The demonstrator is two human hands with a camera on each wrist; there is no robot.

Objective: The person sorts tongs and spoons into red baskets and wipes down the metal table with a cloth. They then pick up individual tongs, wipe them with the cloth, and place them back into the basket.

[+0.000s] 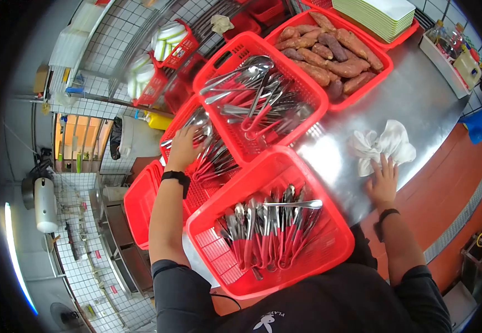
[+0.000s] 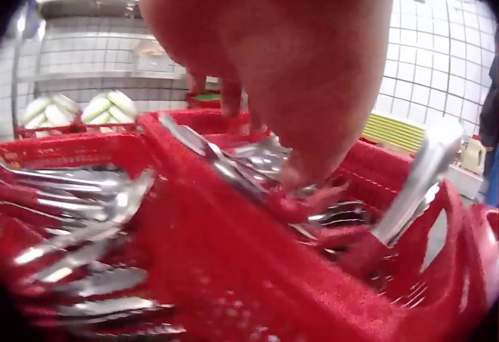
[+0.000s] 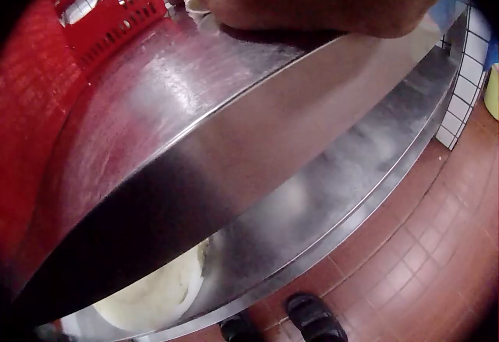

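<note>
Left hand (image 1: 184, 150) nearer, hold can't be told, red-handled cutlery (image 1: 217, 160) at its 4 o'clock slanting 7-to-1; right hand (image 1: 384, 180) rests, fingers extended, on white cloth (image 1: 396, 145).

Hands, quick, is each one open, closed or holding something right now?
Left hand: down at the cutlery; whether it grips any cannot be told.
Right hand: open, touching the cloth.

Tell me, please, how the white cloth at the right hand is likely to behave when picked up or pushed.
The white cloth will probably hang floppy, since it lies in loose, crumpled folds. Pushed by the right hand, it may slide and bunch up, as the metal tabletop looks smooth.
</note>
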